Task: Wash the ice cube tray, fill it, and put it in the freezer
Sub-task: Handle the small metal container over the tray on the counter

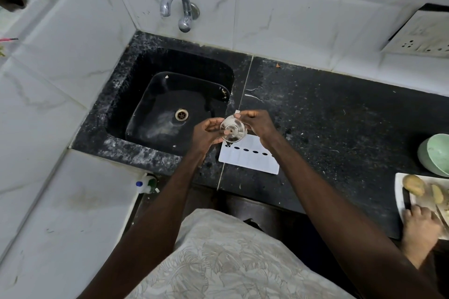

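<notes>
A white ice cube tray (250,159) lies flat on the black counter just right of the sink, with a row of dark oval openings showing. Above its far end, both hands hold a small shiny round metal cup (233,131), its round face turned toward me. My left hand (207,132) grips the cup's left side with a finger across its face. My right hand (258,124) pinches the right rim, and a small white bit (237,111) sticks up at its fingertips. The hands hide part of the tray.
A black sink (136,94) with a drain (181,114) sits under a chrome tap (178,8). A soap bottle (145,183) stands at the counter's front edge. At right are a green bowl (435,153), a white board with potatoes (401,192) and another person's hand (420,228).
</notes>
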